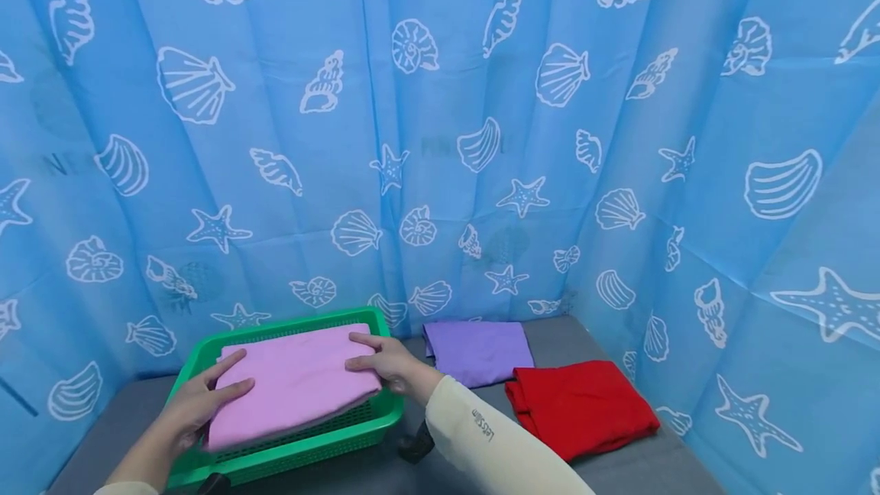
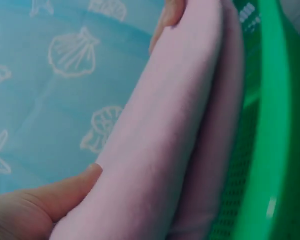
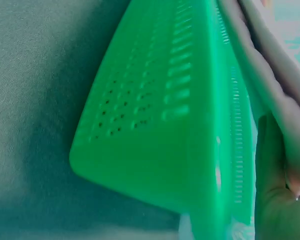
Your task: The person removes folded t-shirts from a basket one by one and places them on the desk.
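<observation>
A folded pink cloth (image 1: 296, 384) is held by both hands over the green basket (image 1: 323, 445). My left hand (image 1: 195, 403) grips its left edge, with thumb and a finger on top. At the opposite edge my right hand (image 1: 392, 363) grips it the same way, fingers on the upper face. In the left wrist view the cloth (image 2: 145, 120) shows thick stacked layers beside the basket rim (image 2: 280, 125). From the right wrist, the cloth's folded edge (image 3: 275, 75) lies above the perforated basket wall (image 3: 140, 100), and part of the hand (image 3: 277, 200) is under it.
A folded purple cloth (image 1: 481, 354) lies right of the basket on the grey surface (image 1: 371, 472). Nearer and further right is a folded red cloth (image 1: 584, 407). A blue curtain (image 1: 440, 136) with white seashells and starfish surrounds the back and sides.
</observation>
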A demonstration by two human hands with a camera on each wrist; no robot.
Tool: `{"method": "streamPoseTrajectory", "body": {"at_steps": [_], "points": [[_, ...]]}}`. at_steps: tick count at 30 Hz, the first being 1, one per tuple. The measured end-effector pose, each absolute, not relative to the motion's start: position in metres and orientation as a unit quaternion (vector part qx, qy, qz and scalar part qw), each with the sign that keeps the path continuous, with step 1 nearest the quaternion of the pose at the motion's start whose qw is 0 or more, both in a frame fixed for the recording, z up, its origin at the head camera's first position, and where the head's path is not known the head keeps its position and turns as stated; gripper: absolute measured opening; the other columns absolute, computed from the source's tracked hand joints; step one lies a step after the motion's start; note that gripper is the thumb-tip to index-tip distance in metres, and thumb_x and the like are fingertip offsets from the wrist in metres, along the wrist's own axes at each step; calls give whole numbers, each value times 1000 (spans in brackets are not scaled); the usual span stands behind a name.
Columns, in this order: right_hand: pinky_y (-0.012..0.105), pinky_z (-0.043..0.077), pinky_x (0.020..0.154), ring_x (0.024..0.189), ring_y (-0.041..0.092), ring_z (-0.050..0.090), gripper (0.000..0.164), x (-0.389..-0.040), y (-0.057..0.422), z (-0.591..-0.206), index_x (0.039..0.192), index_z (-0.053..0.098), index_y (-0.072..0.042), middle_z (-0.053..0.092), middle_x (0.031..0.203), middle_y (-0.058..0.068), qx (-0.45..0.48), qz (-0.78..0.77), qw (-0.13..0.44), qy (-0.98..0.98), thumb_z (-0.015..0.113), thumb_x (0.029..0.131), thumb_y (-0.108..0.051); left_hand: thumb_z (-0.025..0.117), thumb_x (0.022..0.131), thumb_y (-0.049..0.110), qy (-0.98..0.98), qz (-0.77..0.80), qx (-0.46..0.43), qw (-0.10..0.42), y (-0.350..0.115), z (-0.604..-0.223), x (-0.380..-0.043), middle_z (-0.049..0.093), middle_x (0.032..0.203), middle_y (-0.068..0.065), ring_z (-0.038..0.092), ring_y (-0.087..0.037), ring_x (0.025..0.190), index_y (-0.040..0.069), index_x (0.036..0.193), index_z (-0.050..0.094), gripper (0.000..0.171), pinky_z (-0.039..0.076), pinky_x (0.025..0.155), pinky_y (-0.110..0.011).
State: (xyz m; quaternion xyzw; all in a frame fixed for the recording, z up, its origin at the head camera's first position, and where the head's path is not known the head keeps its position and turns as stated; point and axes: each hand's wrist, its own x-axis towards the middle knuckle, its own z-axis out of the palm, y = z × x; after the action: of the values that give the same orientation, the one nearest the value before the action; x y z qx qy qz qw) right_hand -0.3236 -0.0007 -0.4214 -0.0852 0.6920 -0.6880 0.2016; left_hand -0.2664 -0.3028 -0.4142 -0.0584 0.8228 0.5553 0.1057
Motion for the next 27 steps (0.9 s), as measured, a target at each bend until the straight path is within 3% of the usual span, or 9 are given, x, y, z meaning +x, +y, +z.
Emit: {"method": "streamPoseTrajectory", "body": {"at_steps": [4,6,8,10,14,18,22,27], "points": [[39,57,86,116,26,60,57,-319,15,-417,140,56,-12,43,149,23,-90,-698,211,678,72,87,-1,65,94,39,831,544,-44,108,-293,-410,-259,-9,156,-37,18,-57,139,12,158,11,88,54,85,-36],[41,56,89,120,27,57,57,-315,23,-416,141,55,-11,43,148,24,-92,-704,211,672,71,87,0,65,95,37,826,551,-37,111,-287,-409,-256,-7,157,-36,13,-56,141,12,159,12,87,54,86,-36],[42,55,90,120,27,57,58,-311,31,-415,141,54,-10,44,148,24,-94,-707,210,669,71,87,0,65,95,35,819,561,-31,111,-282,-410,-253,-5,157,-36,19,-55,140,12,159,12,86,54,84,-35],[41,55,89,117,25,57,59,-306,38,-414,142,53,-9,43,148,24,-96,-712,208,663,70,87,1,66,95,35,817,566,-32,107,-276,-411,-250,-3,157,-37,32,-51,135,13,159,14,85,55,80,-34],[36,56,86,111,21,57,60,-297,52,-416,145,50,-7,43,149,24,-104,-720,208,654,68,88,2,68,93,34,816,569,-34,96,-264,-415,-246,6,156,-37,58,-34,112,13,158,19,84,56,74,-35],[33,57,82,109,20,58,60,-291,65,-420,146,47,-6,40,150,25,-106,-722,206,652,66,89,3,70,92,33,828,554,-26,81,-254,-419,-244,18,153,-37,58,-38,113,12,157,25,82,55,73,-35],[32,57,81,108,20,57,60,-288,76,-425,146,46,-6,36,152,27,-102,-721,204,654,65,90,2,72,90,34,842,535,-22,65,-243,-423,-244,23,153,-36,42,-50,128,12,155,30,81,55,75,-35],[32,57,81,109,19,57,61,-287,90,-431,147,45,-5,35,152,28,-89,-717,207,660,65,90,2,73,88,37,860,507,-21,55,-230,-431,-246,31,149,-36,37,-54,131,13,154,35,80,55,79,-40]]}}
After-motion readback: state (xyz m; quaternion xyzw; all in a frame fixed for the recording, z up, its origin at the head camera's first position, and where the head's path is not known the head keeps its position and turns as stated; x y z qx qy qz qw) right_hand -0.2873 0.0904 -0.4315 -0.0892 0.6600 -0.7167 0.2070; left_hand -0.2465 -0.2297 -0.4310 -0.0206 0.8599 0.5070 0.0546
